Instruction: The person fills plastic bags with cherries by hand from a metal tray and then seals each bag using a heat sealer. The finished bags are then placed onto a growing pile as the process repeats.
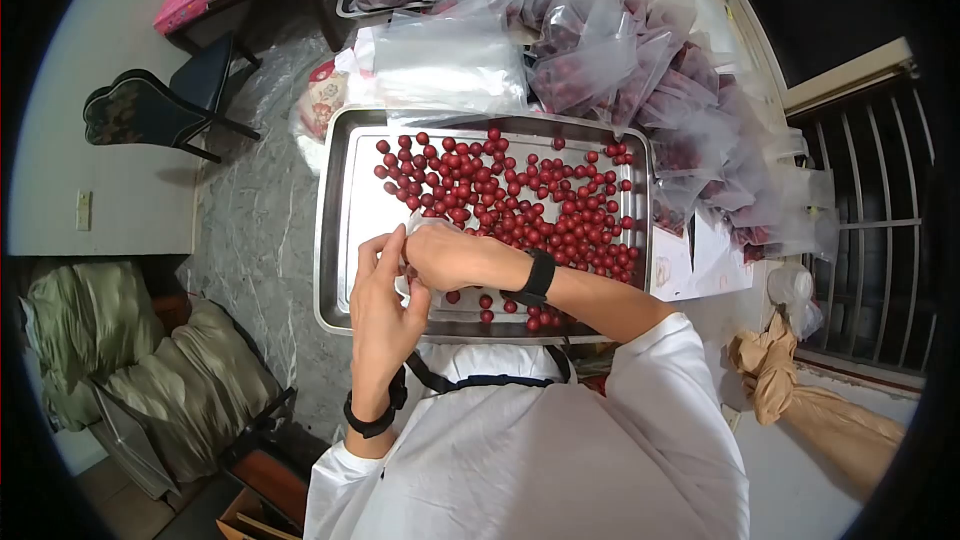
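A steel tray [337, 210] holds many small dark-red round fruits [500, 195], loosely spread. Over its lower left part my two hands meet. My right hand [445, 253] is closed, its back up and its fingertips mostly hidden, with a scrap of whitish plastic bag [415, 222] showing beside it. My left hand [385, 292] comes up from below, fingers bent and thumb toward the right hand, pinching at the same bag. Most of the bag is hidden by the hands. A few fruits lie beneath my right wrist.
Beyond the tray lies a stack of flat clear bags [450, 60]. Filled bags of red fruit [590, 50] are heaped at the back and right. White papers [700, 265] lie right of the tray. A chair [150, 110] stands at the left.
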